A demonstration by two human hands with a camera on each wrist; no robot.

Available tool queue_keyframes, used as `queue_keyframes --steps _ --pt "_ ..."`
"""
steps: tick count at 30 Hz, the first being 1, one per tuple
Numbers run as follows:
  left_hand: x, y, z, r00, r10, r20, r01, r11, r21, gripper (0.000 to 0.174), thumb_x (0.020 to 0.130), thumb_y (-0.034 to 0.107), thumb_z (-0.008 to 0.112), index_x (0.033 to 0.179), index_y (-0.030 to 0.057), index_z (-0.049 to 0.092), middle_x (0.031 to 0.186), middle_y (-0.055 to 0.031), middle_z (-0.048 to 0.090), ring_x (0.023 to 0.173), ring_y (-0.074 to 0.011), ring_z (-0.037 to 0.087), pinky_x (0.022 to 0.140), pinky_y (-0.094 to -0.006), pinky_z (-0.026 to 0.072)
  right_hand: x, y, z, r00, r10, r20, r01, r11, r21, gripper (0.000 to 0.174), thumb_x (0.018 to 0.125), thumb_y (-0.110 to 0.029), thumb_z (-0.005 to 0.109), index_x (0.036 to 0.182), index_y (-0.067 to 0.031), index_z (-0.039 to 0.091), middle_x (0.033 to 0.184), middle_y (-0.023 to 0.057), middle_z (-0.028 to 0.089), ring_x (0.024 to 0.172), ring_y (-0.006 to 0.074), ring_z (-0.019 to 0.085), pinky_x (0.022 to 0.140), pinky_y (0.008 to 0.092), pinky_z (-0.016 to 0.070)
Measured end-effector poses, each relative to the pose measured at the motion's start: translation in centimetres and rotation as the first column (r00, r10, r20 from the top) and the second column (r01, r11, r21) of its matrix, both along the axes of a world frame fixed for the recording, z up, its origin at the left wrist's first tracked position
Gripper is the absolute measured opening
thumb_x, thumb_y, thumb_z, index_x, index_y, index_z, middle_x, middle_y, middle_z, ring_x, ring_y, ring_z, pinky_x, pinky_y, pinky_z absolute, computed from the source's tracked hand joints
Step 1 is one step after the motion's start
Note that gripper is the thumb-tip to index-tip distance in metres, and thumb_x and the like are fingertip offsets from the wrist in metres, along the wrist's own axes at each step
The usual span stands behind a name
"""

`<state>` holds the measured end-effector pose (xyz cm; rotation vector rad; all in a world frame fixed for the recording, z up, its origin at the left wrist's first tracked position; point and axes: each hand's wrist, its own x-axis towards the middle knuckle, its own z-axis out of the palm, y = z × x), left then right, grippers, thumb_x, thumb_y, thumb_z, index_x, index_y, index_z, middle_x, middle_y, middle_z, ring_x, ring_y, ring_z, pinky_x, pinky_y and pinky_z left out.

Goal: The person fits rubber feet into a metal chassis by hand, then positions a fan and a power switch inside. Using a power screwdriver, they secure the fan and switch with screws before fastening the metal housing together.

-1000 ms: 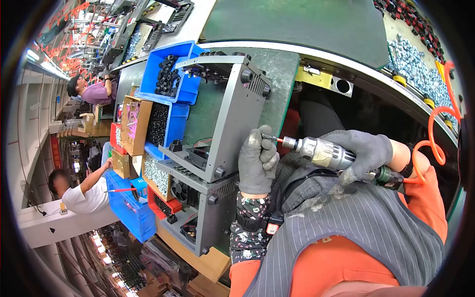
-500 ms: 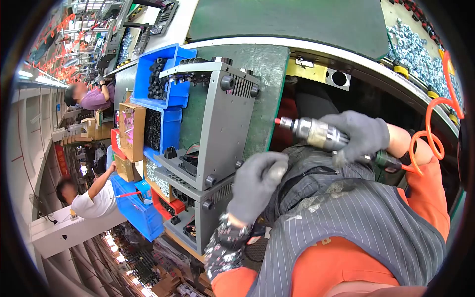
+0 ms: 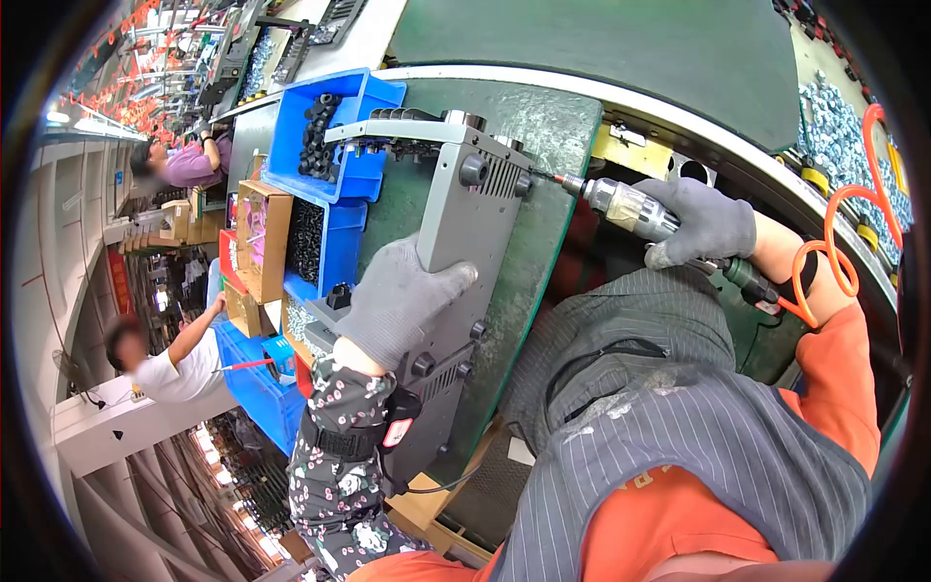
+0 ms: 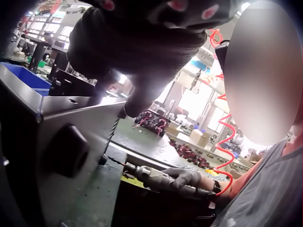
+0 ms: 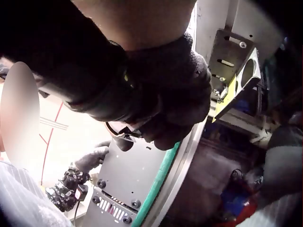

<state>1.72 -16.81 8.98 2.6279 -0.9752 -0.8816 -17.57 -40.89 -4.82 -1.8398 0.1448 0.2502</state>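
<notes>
A grey metal chassis (image 3: 465, 209) (image 4: 28, 142) (image 5: 128, 175) lies on the green belt (image 3: 548, 136). My gloved left hand (image 3: 402, 296) (image 4: 137, 47) (image 5: 90, 158) presses flat on its top panel, fingers reaching the near edge. In my gloved right hand (image 3: 703, 225) (image 4: 187, 177) (image 5: 161, 94) I grip a silver pneumatic screwdriver (image 3: 626, 206) (image 4: 151, 177). Its bit touches the chassis side beside a black foot (image 3: 524, 182) at the far corner. An orange coiled air hose (image 3: 853, 223) runs from the tool's rear.
A second grey chassis (image 3: 436, 388) sits just below the first. Blue bins (image 3: 330, 126) with black parts and cardboard boxes (image 3: 262, 242) line the left side. Silvery parts (image 3: 834, 126) are heaped at the top right. Two other people (image 3: 160, 373) (image 3: 184, 165) work at the far left.
My left hand left the screwdriver bit, dropped toward my lap, then came up onto the chassis top. My right hand carried the screwdriver up to the chassis's far corner.
</notes>
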Motion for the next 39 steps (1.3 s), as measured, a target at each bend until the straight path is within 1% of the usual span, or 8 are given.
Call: queue_keyframes --steps 1,9,11,19,23,26,28,39 --pt "0.2 0.1 -0.4 0.956 0.131 -0.264 -0.132 0.991 0.012 0.036 0.074 0.024 0.064 0.097 -0.0043 0.062 0.082 -0.0185 0.065 0.072 -0.0297 0.062 0.065 -0.0337 0.0495 0.2 -0.2 0.1 1.000 0.005 -0.006 -0.005 1.000 0.004 0.063 0.060 -0.022 0.076 0.115 -0.0001 0.052 0.082 0.0080 0.059 0.074 0.0185 0.056 0.070 0.0326 0.0464" --pt "0.9 -0.1 -0.1 0.964 0.024 -0.264 -0.023 1.000 0.008 0.028 0.073 0.017 0.059 0.089 -0.0058 0.063 0.070 -0.0159 0.063 0.063 -0.0232 0.062 0.061 -0.0336 0.0484 1.1 -1.3 1.2 0.997 0.062 -0.048 -0.060 0.997 0.047 0.059 0.064 -0.028 0.075 0.112 0.0002 0.054 0.087 0.0139 0.061 0.081 0.0231 0.059 0.074 0.0340 0.0475" --pt "0.8 -0.2 0.0 0.959 0.040 -0.279 -0.035 0.999 0.021 0.027 0.073 0.016 0.059 0.088 -0.0059 0.063 0.069 -0.0156 0.063 0.062 -0.0222 0.062 0.061 -0.0333 0.0484 1.3 -1.4 1.3 0.997 0.075 0.017 -0.070 0.973 -0.220 0.059 0.064 -0.027 0.074 0.113 -0.0009 0.054 0.081 0.0158 0.062 0.075 0.0285 0.062 0.070 0.0365 0.0495" --pt "0.9 -0.6 0.2 0.946 0.017 -0.325 -0.016 1.000 0.006 0.026 0.073 0.014 0.058 0.089 -0.0055 0.062 0.071 -0.0155 0.063 0.061 -0.0201 0.061 0.059 -0.0313 0.0492 1.5 -1.3 0.7 0.986 0.113 0.123 -0.042 0.882 -0.469 0.060 0.064 -0.029 0.072 0.115 -0.0037 0.052 0.073 0.0185 0.062 0.070 0.0332 0.062 0.064 0.0402 0.0495" --pt "1.2 0.2 -0.4 0.938 -0.048 -0.342 0.024 0.997 -0.075 0.028 0.073 0.016 0.058 0.091 -0.0055 0.062 0.073 -0.0176 0.064 0.064 -0.0266 0.063 0.061 -0.0333 0.0502 1.5 -1.2 1.6 0.997 0.079 0.026 -0.064 0.929 -0.366 0.060 0.063 -0.029 0.072 0.113 -0.0042 0.053 0.073 0.0184 0.062 0.071 0.0334 0.063 0.065 0.0397 0.0499" --pt "-0.4 -0.1 0.2 0.994 -0.042 -0.102 0.030 0.993 -0.118 0.029 0.075 0.024 0.063 0.084 -0.0028 0.061 0.073 -0.0171 0.062 0.068 -0.0329 0.062 0.062 -0.0386 0.0496 0.3 -0.7 2.0 0.997 0.063 0.039 -0.047 0.945 -0.324 0.060 0.063 -0.032 0.074 0.111 -0.0037 0.054 0.075 0.0186 0.062 0.073 0.0325 0.063 0.066 0.0393 0.0498" --pt "-2.1 -1.0 1.9 0.760 -0.309 0.572 0.227 0.951 0.211 0.034 0.076 0.034 0.066 0.076 0.0011 0.058 0.073 -0.0155 0.059 0.072 -0.0351 0.060 0.065 -0.0429 0.0476 -1.2 -0.2 1.2 0.998 0.043 0.049 -0.033 0.980 -0.195 0.061 0.064 -0.034 0.074 0.112 -0.0034 0.054 0.076 0.0182 0.062 0.072 0.0316 0.063 0.066 0.0389 0.0490" --pt "-0.5 -4.1 2.5 0.719 -0.326 0.615 0.299 0.942 0.150 0.037 0.078 0.039 0.066 0.078 0.0033 0.058 0.077 -0.0158 0.059 0.077 -0.0351 0.058 0.067 -0.0452 0.0437 -3.8 3.4 -1.1 0.998 -0.021 0.067 0.026 0.998 -0.063 0.062 0.064 -0.031 0.073 0.115 -0.0032 0.052 0.078 0.0150 0.062 0.071 0.0279 0.062 0.066 0.0375 0.0477"
